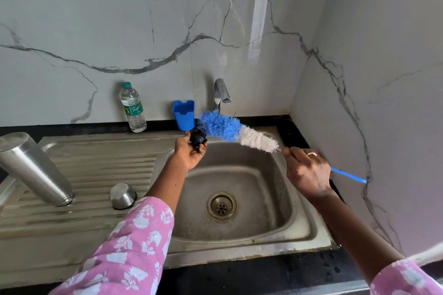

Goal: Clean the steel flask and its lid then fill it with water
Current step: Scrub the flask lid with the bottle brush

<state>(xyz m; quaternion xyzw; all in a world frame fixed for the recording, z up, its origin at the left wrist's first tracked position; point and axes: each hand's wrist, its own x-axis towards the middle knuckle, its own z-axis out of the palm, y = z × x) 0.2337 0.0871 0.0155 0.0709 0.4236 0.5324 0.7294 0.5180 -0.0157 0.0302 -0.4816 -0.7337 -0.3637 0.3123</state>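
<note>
Step in hand, as judged: scrubbing the lid. The left hand [189, 154] grips the black lid [198, 139] above the sink [242, 173], at 11 o'clock from the drain. The right hand [308, 172] is clenched round the handle of the bottle brush [221, 127], whose blue bristles touch the lid. Recommended: hold the lid steady, work the bristle tip into its recesses, and turn the lid between strokes. The steel flask [33, 167] stands inverted on the drainboard at 9 o'clock, with the steel cup [122, 195] near it. The water bottle [133, 109] has a green label that reads "Sign…"; the rest is illegible.
</note>
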